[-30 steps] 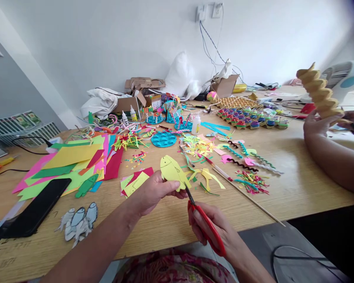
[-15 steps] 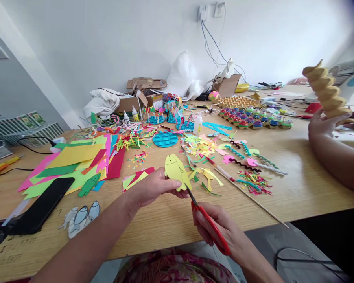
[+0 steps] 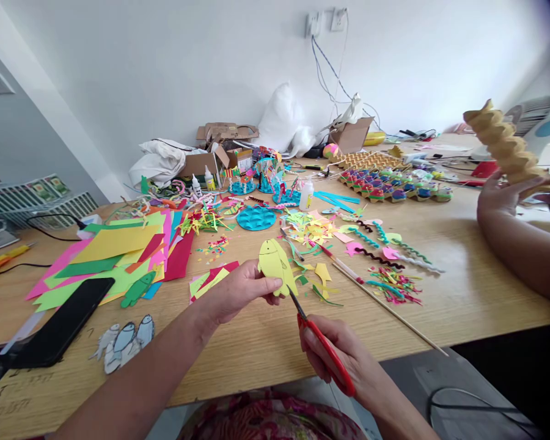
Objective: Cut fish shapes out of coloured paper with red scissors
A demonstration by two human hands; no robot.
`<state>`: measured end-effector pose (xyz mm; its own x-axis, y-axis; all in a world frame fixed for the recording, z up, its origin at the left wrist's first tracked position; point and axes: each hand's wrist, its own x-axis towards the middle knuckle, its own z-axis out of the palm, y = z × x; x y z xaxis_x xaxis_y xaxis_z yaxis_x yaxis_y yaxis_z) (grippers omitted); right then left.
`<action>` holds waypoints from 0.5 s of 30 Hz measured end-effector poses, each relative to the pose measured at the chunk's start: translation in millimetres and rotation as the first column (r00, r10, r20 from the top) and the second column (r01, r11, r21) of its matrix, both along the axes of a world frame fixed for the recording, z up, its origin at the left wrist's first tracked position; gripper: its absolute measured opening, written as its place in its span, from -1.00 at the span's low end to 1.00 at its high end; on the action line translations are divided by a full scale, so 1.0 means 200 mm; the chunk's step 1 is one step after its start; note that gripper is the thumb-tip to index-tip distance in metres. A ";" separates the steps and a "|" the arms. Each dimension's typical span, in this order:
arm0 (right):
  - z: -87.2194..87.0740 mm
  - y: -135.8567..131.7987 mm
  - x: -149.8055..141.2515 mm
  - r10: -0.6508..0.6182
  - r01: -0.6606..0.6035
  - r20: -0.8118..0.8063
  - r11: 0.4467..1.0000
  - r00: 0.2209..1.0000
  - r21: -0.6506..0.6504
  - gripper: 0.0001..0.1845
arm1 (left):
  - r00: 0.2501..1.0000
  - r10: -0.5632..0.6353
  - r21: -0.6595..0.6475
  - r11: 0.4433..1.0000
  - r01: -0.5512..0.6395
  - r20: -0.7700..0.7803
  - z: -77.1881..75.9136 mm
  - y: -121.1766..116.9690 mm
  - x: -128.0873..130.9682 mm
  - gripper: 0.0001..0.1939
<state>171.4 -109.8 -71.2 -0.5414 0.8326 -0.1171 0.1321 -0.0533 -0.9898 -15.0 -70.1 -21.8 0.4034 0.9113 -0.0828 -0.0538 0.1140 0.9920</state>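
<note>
A yellow paper fish (image 3: 272, 260) with a drawn eye and gill line is pinched between the thumb and fingers of my left hand (image 3: 247, 287). My right hand (image 3: 343, 348) grips red-handled scissors (image 3: 326, 343), their blades pointing up and left, with the tips at the fish's lower right edge near the tail. Whether the blades are fully closed is hard to see. Yellow and green paper scraps (image 3: 321, 278) lie just beyond the scissors. To the left of my forearm rest several white and blue paper fish (image 3: 126, 339) and a green paper fish (image 3: 137, 289).
Coloured paper sheets (image 3: 114, 247) and a black phone (image 3: 68, 321) lie at left. A long-handled paintbrush (image 3: 385, 299) slants across the right side. Painted egg-carton pieces (image 3: 394, 186) stand farther back. At far right, another person's hand (image 3: 504, 195) holds a carton piece (image 3: 508, 143).
A curved yellow offcut near the fish's right side has dropped or shifted onto the scraps. My hands stay almost in place, and the view has tilted slightly.
</note>
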 end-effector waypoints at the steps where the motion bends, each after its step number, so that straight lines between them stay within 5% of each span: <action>1: 0.00 0.00 0.00 0.000 0.000 0.000 1.000 1.000 0.000 -0.48 | 1.000 0.014 0.018 1.000 -0.014 -0.008 0.00 0.00 0.00 -0.83; 15: 0.01 0.00 0.00 0.004 -0.005 0.014 0.998 1.000 0.068 -0.51 | 0.993 -0.033 0.016 0.999 0.035 -0.112 0.04 0.00 0.02 -0.86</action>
<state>171.8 -110.3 -69.9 -0.5443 0.8361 -0.0681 0.1459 0.0144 -0.9892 -10.9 -69.5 -13.8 0.4230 0.8991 -0.1127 0.0611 0.0958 0.9935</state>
